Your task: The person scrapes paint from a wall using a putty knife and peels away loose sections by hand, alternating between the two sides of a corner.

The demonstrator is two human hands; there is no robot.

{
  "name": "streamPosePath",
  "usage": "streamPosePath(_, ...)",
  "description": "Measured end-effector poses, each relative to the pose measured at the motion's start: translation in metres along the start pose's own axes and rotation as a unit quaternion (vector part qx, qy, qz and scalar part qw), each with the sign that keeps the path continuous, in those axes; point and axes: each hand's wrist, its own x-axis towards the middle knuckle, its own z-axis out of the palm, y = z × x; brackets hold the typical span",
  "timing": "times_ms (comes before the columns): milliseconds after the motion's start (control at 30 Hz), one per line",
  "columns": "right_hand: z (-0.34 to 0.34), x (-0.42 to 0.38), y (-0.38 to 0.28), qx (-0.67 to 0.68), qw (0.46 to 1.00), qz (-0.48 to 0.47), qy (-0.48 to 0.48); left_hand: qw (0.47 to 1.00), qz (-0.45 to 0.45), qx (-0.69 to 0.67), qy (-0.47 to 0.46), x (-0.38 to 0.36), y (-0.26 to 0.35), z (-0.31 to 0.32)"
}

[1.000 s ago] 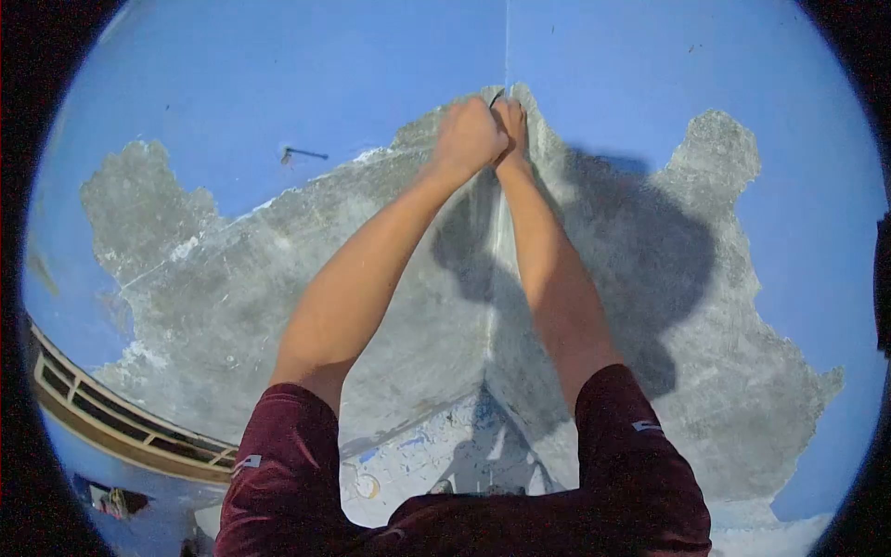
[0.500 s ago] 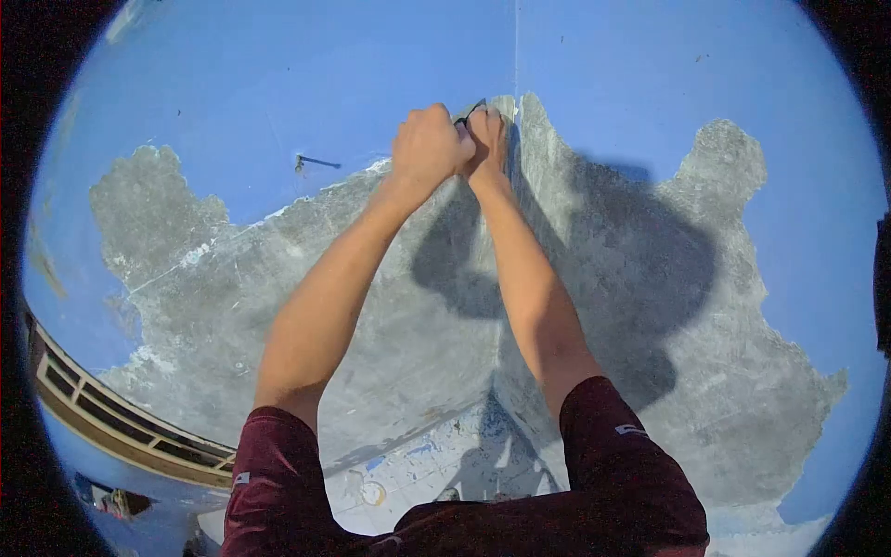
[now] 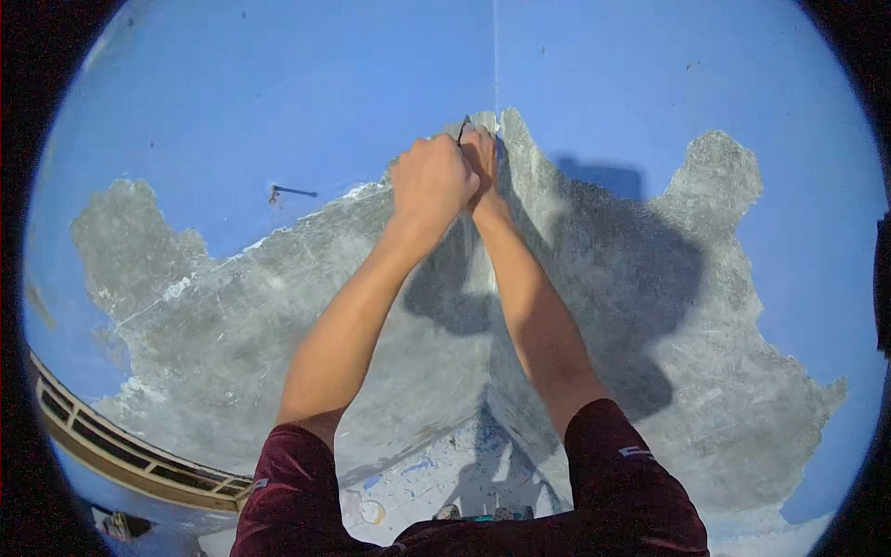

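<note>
Both hands up at the wall corner, 12 o'clock in view. Left hand (image 3: 432, 181) clenched in a fist, right hand (image 3: 481, 153) closed just beside it, touching; both grip a thin dark tool (image 3: 463, 129), tip poking above the knuckles against the corner. Small white logo (image 3: 635, 452) on maroon sleeve, unreadable. Blue wall (image 3: 278, 84), paint stripped to bare grey plaster (image 3: 232, 316). Nail (image 3: 290, 192) at 10 o'clock. Window frame (image 3: 121, 450) at 8 o'clock.

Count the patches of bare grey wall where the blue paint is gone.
3. A large patch left of the corner, reaching the hands; a large patch right of the corner; a small separate one upper right, though it may join the right patch.
</note>
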Motion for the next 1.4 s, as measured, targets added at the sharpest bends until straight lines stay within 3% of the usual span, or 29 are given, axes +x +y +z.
streamPosePath(200, -0.007, 0.010, -0.003, -0.084, 0.996, 0.011, 0.021, 0.999, 0.017, -0.020, 0.021, 0.014, -0.006, 0.014)
streamPosePath(367, 0.016, 0.018, 0.035, -0.068, 0.998, 0.013, 0.007, 0.998, 0.050, -0.033, -0.001, 0.015, -0.004, 0.012)
streamPosePath(433, 0.007, 0.020, 0.021, -0.016, 1.000, 0.018, 0.010, 0.997, 0.066, -0.035, -0.002, 0.012, -0.002, 0.008)
streamPosePath(467, -0.007, 0.016, 0.007, -0.053, 0.995, 0.033, -0.073, 0.998, 0.047, -0.030, 0.009, 0.011, -0.002, 0.005)
streamPosePath(567, 0.007, 0.019, 0.015, -0.033, 0.998, 0.057, 0.009, 0.999, 0.033, -0.028, 0.006, 0.015, -0.001, 0.004)
streamPosePath(600, -0.015, 0.013, -0.001, -0.084, 0.996, 0.028, -0.025, 0.999, 0.029, -0.032, -0.015, 0.017, -0.001, 0.007)
streamPosePath(700, 0.021, 0.032, 0.045, -0.112, 0.993, 0.025, 0.005, 0.998, 0.052, -0.030, -0.014, 0.027, 0.000, 0.013)
streamPosePath(733, -0.010, 0.024, 0.015, -0.120, 0.992, 0.017, -0.031, 0.998, 0.046, -0.033, -0.022, 0.023, 0.000, 0.015)
streamPosePath(800, -0.007, 0.023, 0.018, -0.104, 0.994, 0.018, -0.026, 0.998, 0.060, -0.036, -0.006, 0.024, -0.001, 0.010)
streamPosePath(867, -0.005, 0.023, 0.018, -0.088, 0.993, 0.060, -0.039, 0.998, 0.048, -0.045, -0.023, 0.015, -0.004, 0.008)
streamPosePath(900, -0.005, 0.019, 0.017, -0.092, 0.993, 0.059, -0.038, 0.997, 0.041, -0.052, -0.027, 0.015, -0.003, 0.005)
streamPosePath(967, 0.002, 0.016, 0.017, -0.042, 0.997, -0.022, 0.063, 0.998, 0.040, -0.049, -0.018, 0.014, -0.003, 0.002)
streamPosePath(1100, 0.016, 0.035, 0.055, -0.111, 0.993, -0.029, 0.006, 0.997, 0.053, -0.051, -0.022, 0.021, -0.005, 0.016)
streamPosePath(1167, 0.004, 0.039, 0.058, 0.002, 0.997, -0.048, 0.054, 0.997, 0.053, -0.052, -0.026, 0.026, 0.009, 0.014)
streamPosePath(1233, -0.001, 0.034, 0.066, -0.055, 0.995, 0.010, -0.079, 0.996, 0.043, -0.051, -0.052, 0.022, 0.009, 0.022)
streamPosePath(1267, 0.015, 0.036, 0.076, -0.070, 0.997, -0.043, 0.007, 0.997, 0.046, -0.060, -0.023, 0.028, 0.008, 0.021)
streamPosePath(1300, 0.009, 0.045, 0.065, -0.071, 0.997, -0.041, 0.001, 0.997, 0.048, -0.068, 0.001, 0.030, 0.006, 0.022)
streamPosePath(1400, 0.001, 0.019, 0.038, -0.136, 0.986, -0.006, -0.091, 0.997, 0.029, -0.056, -0.051, 0.027, -0.017, 0.014)
